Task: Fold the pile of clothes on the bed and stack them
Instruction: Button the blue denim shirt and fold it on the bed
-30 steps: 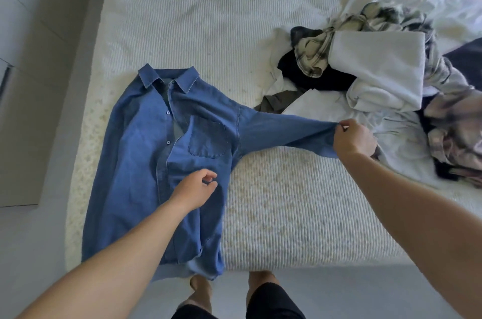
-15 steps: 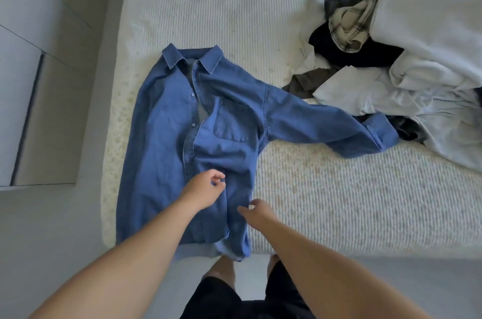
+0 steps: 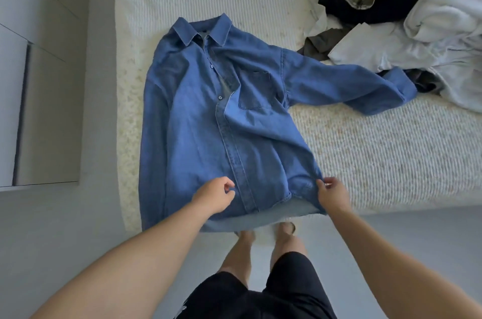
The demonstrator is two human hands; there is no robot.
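Note:
A blue denim shirt (image 3: 208, 120) lies front up on the bed, collar away from me, its hem hanging slightly over the near edge. Its right sleeve (image 3: 352, 86) stretches out toward the pile of unfolded clothes (image 3: 407, 31) at the far right. My left hand (image 3: 214, 197) rests on the lower front by the button placket, fingers curled and pinching the fabric. My right hand (image 3: 332, 194) pinches the shirt's lower right side seam near the hem.
The bed (image 3: 378, 157) has a white ribbed cover. Grey floor (image 3: 52, 240) and pale cabinet fronts (image 3: 39, 84) lie to the left. My legs and feet (image 3: 263, 238) stand at the bed's near edge.
My right hand let go of the sleeve cuff, which now lies on the bed, and came down to the shirt's lower right edge. The lower front has been spread wider.

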